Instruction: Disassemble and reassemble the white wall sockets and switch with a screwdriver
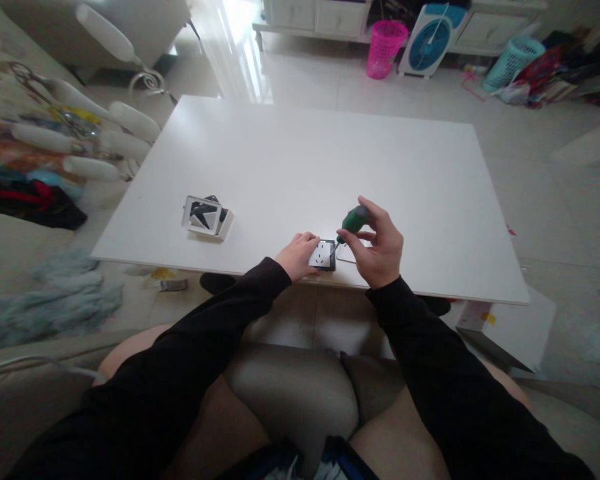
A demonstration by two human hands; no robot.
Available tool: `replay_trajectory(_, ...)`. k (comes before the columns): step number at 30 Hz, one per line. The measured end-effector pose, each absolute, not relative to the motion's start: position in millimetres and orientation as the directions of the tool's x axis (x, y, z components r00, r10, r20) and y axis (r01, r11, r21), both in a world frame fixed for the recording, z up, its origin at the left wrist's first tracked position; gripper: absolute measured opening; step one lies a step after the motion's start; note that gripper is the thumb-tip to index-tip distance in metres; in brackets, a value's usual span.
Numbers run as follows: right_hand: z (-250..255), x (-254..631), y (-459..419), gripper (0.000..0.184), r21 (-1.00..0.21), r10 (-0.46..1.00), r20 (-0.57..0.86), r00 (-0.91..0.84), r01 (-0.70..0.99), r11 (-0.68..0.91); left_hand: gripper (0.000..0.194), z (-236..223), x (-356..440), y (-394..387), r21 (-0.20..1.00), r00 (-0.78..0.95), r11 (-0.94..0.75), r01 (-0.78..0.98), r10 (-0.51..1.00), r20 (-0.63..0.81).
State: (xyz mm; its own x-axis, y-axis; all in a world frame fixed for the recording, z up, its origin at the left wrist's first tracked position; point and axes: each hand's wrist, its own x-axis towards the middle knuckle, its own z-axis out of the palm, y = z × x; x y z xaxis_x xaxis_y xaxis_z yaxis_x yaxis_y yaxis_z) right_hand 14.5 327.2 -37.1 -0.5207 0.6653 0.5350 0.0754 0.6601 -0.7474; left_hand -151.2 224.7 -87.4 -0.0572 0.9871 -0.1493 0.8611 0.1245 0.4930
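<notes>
Near the front edge of the white table lies a wall socket (322, 254) with a white face and a dark border. My left hand (299, 256) grips the socket's left side, fingers at the far edge and thumb at the near one. In my right hand (381, 245) is a screwdriver (351, 223) with a green and grey handle, held tilted. Its shaft slants down to the socket's right side; whether the tip sits in a screw is too small to tell. A white cover frame (347, 253) lies just right of the socket, partly hidden behind my right hand.
On the left of the white table (300, 153) stand stacked white and black socket parts (207, 217). White chair-like rails (135, 120) rise past the table's left edge. Beyond the table are a pink basket (384, 52) and a blue fan (429, 41).
</notes>
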Motion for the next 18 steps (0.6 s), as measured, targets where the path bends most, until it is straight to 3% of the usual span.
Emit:
replay_trajectory(8,-35.0,16.0,328.2,0.062,-0.741,0.607,0.517,-0.604,0.04,0.67,0.072,-84.1,-149.2,225.2,0.491,-0.062,0.135,0.861,0.985,-0.16)
replay_trajectory(18,-32.9,15.7,327.5,0.055,-0.687,0.603,0.57,-0.558,0.079,0.723,0.069,-87.7,-150.3,225.7,0.485,-0.051,0.111,0.867,0.989,-0.136)
